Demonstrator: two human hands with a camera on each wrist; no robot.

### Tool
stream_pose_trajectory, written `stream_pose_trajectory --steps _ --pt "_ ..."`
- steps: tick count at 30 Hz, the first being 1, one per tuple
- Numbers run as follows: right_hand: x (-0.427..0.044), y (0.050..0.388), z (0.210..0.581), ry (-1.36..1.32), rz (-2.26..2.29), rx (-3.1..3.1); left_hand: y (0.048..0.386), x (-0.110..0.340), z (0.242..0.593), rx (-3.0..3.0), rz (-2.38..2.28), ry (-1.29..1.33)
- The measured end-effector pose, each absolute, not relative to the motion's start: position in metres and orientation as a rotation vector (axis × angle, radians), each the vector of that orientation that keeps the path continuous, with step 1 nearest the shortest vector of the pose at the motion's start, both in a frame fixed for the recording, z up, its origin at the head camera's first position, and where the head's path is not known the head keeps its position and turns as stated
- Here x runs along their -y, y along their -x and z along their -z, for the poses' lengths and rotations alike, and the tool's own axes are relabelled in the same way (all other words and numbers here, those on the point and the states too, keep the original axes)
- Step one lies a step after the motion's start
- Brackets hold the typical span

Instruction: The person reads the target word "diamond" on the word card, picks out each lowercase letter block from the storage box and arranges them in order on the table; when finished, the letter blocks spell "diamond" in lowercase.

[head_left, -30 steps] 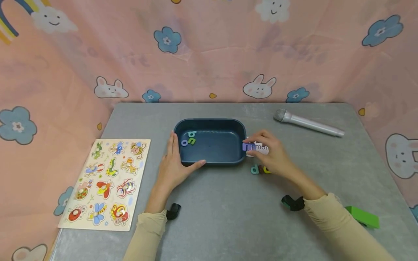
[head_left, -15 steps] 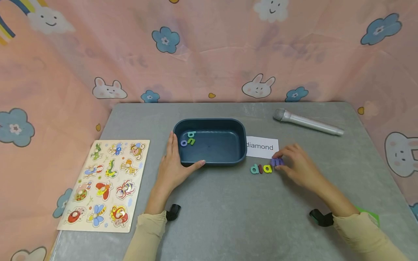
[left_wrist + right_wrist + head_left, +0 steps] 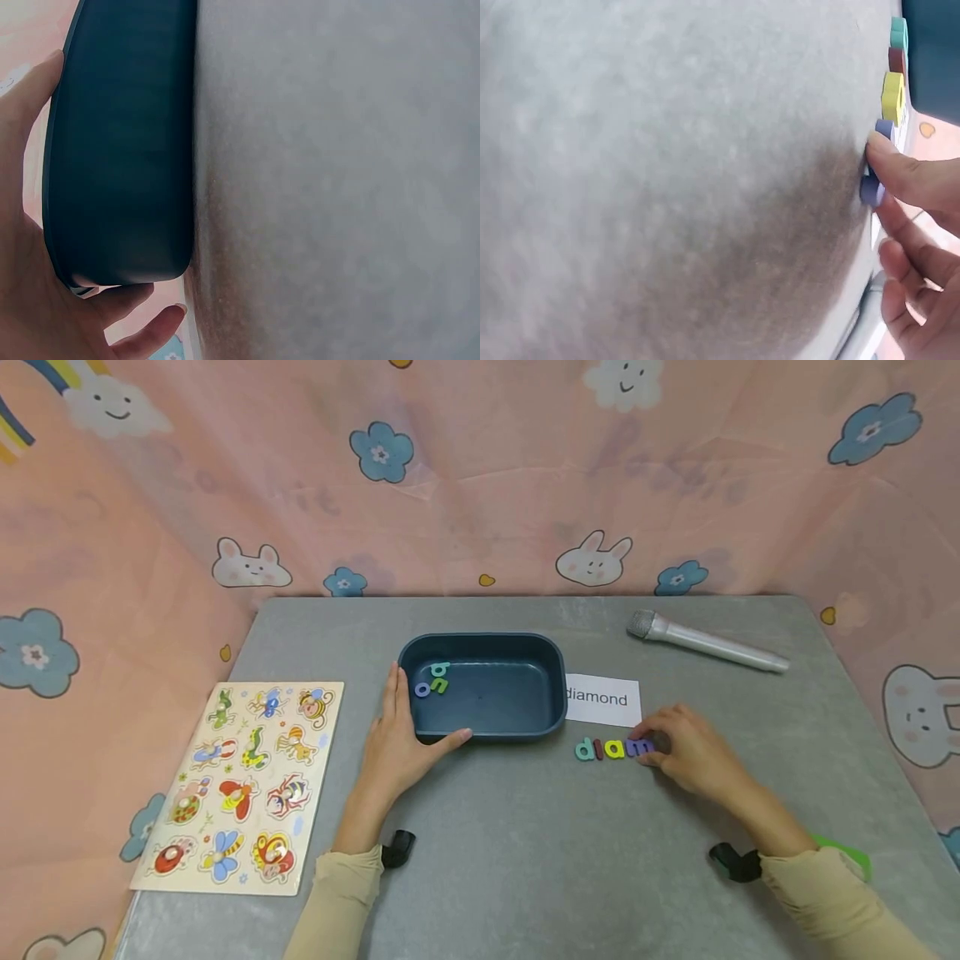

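The right hand (image 3: 693, 756) pinches the purple m (image 3: 637, 747), nearer the bench's (image 3: 517, 843) right edge; the left hand (image 3: 399, 745), fingers wide, touches the tray (image 3: 510, 689) overlapping the word card (image 3: 602, 700). Microphone (image 3: 712, 643) near far right corner.

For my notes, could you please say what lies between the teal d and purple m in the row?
A dark red letter and a yellow letter a, both seen in the head view.

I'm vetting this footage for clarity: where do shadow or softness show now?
Head view: even light, visible print on the card readable, soft shadow beside the right hand; left wrist view: tray dark, tabletop soft; right wrist view: broad brownish shadow, tabletop soft.
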State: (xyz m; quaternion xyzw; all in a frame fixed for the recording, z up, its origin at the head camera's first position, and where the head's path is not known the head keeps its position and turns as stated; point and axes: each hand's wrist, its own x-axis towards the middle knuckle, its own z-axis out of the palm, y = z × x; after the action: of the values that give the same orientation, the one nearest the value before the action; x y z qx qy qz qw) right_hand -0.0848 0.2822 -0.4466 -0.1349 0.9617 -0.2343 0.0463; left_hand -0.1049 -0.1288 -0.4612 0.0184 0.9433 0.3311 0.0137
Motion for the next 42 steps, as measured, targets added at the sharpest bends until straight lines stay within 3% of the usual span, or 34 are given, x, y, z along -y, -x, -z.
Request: stream_pose_trajectory --steps 9,18,32,42 --pt "-0.270 0.100 0.430 0.405 0.829 -2.903 0.105 0.130 0.460 -2.930 -1.033 -0.049" --pt "-0.225 0.136 0.405 0.460 0.842 -2.975 0.105 0.130 0.458 -2.931 -1.029 -0.050" --pt "-0.128 0.156 0.419 0.745 0.867 -2.743 0.105 0.128 0.459 -2.938 -1.010 -0.048" --pt "-0.089 0.163 0.431 0.773 0.788 -2.559 0.105 0.128 0.460 -2.937 -1.030 -0.077"
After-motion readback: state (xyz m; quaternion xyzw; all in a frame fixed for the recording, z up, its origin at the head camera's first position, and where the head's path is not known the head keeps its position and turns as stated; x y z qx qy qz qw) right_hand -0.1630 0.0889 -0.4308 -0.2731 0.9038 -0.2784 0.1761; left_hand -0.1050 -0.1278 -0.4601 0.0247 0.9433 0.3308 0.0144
